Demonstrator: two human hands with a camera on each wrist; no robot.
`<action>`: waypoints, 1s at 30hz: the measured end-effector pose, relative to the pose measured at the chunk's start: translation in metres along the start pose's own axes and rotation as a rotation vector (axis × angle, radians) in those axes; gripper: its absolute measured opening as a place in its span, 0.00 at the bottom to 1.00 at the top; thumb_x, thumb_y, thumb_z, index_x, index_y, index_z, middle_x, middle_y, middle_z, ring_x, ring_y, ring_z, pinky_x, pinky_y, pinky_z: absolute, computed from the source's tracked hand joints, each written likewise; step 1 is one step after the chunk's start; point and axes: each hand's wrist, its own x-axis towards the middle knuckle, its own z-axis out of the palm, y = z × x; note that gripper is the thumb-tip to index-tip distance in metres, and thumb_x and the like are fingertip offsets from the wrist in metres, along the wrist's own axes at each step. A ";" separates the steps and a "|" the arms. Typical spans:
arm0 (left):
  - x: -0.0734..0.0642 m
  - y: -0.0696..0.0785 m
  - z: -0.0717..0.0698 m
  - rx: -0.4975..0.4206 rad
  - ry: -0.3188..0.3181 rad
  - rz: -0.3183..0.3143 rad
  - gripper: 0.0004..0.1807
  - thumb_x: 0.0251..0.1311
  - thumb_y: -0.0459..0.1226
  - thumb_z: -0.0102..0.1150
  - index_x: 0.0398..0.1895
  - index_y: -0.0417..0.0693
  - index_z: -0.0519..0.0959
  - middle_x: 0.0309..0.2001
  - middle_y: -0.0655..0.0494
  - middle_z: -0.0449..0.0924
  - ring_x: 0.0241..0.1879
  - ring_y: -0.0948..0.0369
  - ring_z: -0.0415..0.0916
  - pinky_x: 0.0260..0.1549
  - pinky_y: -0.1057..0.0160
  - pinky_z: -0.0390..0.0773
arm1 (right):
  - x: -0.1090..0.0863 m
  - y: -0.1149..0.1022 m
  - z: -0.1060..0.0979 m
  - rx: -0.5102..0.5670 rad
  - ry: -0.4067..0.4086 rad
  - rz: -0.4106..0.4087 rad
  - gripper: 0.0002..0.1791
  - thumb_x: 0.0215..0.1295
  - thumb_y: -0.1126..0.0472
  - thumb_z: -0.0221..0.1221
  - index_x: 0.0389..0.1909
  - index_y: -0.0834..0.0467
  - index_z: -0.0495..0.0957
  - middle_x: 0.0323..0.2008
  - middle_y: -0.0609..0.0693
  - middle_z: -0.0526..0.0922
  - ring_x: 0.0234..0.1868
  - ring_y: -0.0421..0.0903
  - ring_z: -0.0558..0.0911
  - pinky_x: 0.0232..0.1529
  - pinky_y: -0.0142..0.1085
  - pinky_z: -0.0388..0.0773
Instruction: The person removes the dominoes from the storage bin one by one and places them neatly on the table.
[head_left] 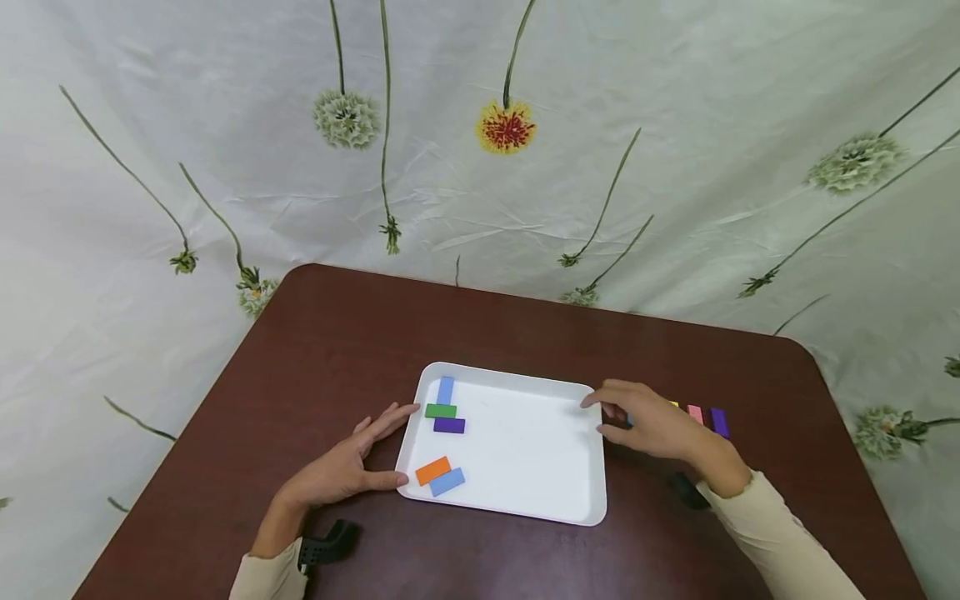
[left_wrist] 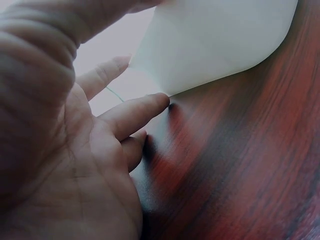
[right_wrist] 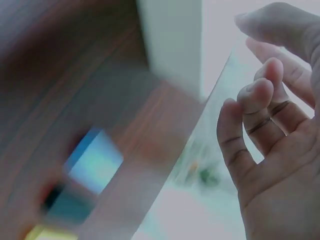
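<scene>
A white tray (head_left: 532,458) lies on the table. My left hand (head_left: 337,469) rests at its left side, thumb and fingers spread and touching the rim. Inside the tray, a light blue block (head_left: 446,390), a green block (head_left: 441,411) and a purple block (head_left: 449,426) lie at the upper left. Below them an orange block (head_left: 433,471) touches another light blue block (head_left: 447,482). My right hand (head_left: 656,421) hovers at the tray's right rim, fingers loosely bent; the right wrist view shows nothing held in it.
Right of the tray, partly behind my right hand, lie a yellow block (head_left: 673,404), a pink block (head_left: 695,414) and a second purple block (head_left: 719,422). A blue block (right_wrist: 97,162) and a dark green block (right_wrist: 67,204) appear blurred. Behind the brown table (head_left: 360,317) hangs a flowered cloth (head_left: 450,183).
</scene>
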 end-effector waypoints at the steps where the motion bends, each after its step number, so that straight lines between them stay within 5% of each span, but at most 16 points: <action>1: -0.001 0.000 0.000 0.000 0.002 -0.001 0.47 0.56 0.47 0.73 0.78 0.65 0.58 0.79 0.49 0.54 0.79 0.40 0.39 0.71 0.31 0.31 | 0.012 -0.006 0.003 -0.007 -0.034 -0.005 0.17 0.60 0.67 0.68 0.51 0.59 0.82 0.29 0.46 0.71 0.30 0.38 0.70 0.31 0.27 0.69; 7: -0.002 0.001 -0.001 -0.003 0.000 -0.010 0.48 0.56 0.48 0.73 0.78 0.64 0.58 0.79 0.49 0.53 0.80 0.41 0.38 0.71 0.31 0.30 | 0.067 -0.034 0.019 -0.050 -0.201 -0.057 0.17 0.65 0.66 0.64 0.55 0.57 0.81 0.33 0.48 0.75 0.33 0.41 0.72 0.35 0.29 0.71; 15: -0.002 0.000 -0.001 -0.012 -0.002 -0.011 0.48 0.56 0.47 0.73 0.78 0.64 0.58 0.79 0.48 0.53 0.80 0.41 0.38 0.71 0.31 0.30 | 0.119 -0.049 0.037 -0.047 -0.295 -0.096 0.18 0.64 0.69 0.64 0.55 0.55 0.82 0.30 0.50 0.72 0.32 0.38 0.67 0.35 0.30 0.66; 30: -0.001 -0.002 -0.001 -0.006 -0.003 0.011 0.48 0.57 0.47 0.72 0.78 0.64 0.57 0.79 0.50 0.54 0.79 0.40 0.39 0.71 0.30 0.31 | 0.169 -0.070 0.074 0.089 -0.425 -0.201 0.26 0.60 0.79 0.56 0.54 0.53 0.84 0.28 0.48 0.69 0.33 0.38 0.68 0.36 0.25 0.63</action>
